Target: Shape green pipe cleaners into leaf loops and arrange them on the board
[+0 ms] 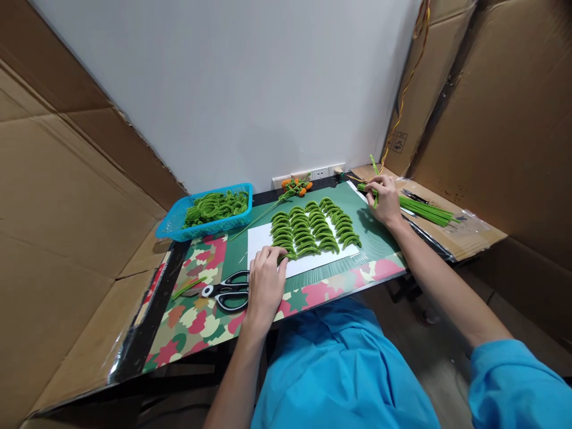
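Beside the left hand [267,283], fuzzy green crescents [305,233] line white paper [257,239].

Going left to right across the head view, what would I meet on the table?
Blue basket → left hand → rows of curved green pieces → right hand → bundle of green stems.

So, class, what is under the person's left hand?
The left hand covers part of the white sheet; a curved green piece shows at its fingertips. What lies beneath the palm is hidden.
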